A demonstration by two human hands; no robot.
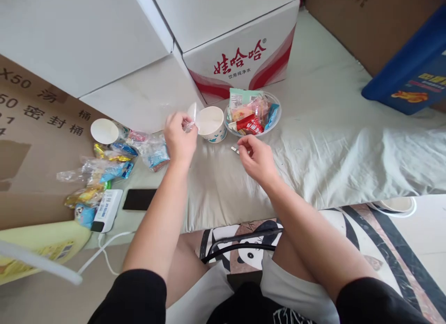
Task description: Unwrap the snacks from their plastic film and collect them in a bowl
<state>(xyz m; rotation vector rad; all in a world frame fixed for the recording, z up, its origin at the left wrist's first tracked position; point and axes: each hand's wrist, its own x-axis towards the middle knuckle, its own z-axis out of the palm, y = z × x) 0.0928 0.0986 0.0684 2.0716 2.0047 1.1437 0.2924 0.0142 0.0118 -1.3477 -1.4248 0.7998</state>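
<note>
My left hand (180, 137) is closed, with a crumpled clear plastic bag (192, 117) pinched between thumb and fingers. Just right of it stands a white paper cup (212, 122) with a blue-green pattern. My right hand (257, 158) is closed in front of a clear plastic bowl (277, 122) of packaged snacks. A small silvery object (235, 150) pokes out by its fingertips; its kind is too small to tell. Inside the bowl lie a red packet (251, 124) and a pale green packet (242, 97).
Several wrapped snacks (114, 168) lie at the left, near another paper cup (104, 131), a white power bank (107, 210) and a black phone (139, 199). White boxes (240, 59) stand behind. A blue container (407, 64) is at the right. Pale cloth (331, 143) covers the surface.
</note>
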